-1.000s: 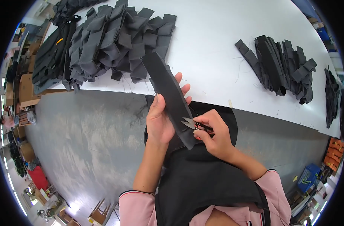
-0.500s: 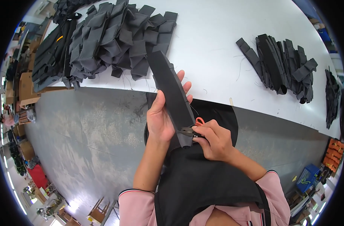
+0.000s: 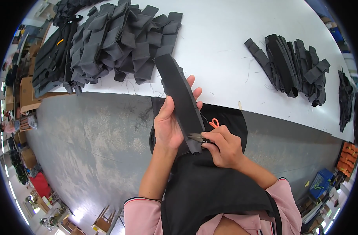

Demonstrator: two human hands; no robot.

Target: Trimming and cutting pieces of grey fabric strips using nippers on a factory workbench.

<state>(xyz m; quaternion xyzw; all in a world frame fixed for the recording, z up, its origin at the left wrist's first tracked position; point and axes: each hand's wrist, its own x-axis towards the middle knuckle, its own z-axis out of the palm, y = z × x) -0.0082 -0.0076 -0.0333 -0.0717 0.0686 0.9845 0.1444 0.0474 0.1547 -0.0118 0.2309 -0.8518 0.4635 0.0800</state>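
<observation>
A long dark fabric strip [image 3: 178, 92] slants up from my lap towards the table edge. My left hand [image 3: 170, 125] is closed around it, thumb on the near face and fingertips showing past its right edge. In my right hand [image 3: 224, 147] is a pair of thread snips [image 3: 196, 137] with an orange-red finger loop. Their metal blades lie against the strip's lower end; whether they touch a thread is too small to tell. A loose thread curves off the strip's right edge just above the snips.
On the white table [image 3: 214, 47], a large heap of grey fabric strips [image 3: 108, 43] lies at the left, beside black fabric pieces [image 3: 55, 55]. A smaller bundle of strips [image 3: 282, 66] is at the right, with another pile [image 3: 345, 102] at the far right edge. Loose threads are scattered about.
The snips have tilted slightly, and their orange-red loop stands further out to the right. Both hands and the strip have barely shifted.
</observation>
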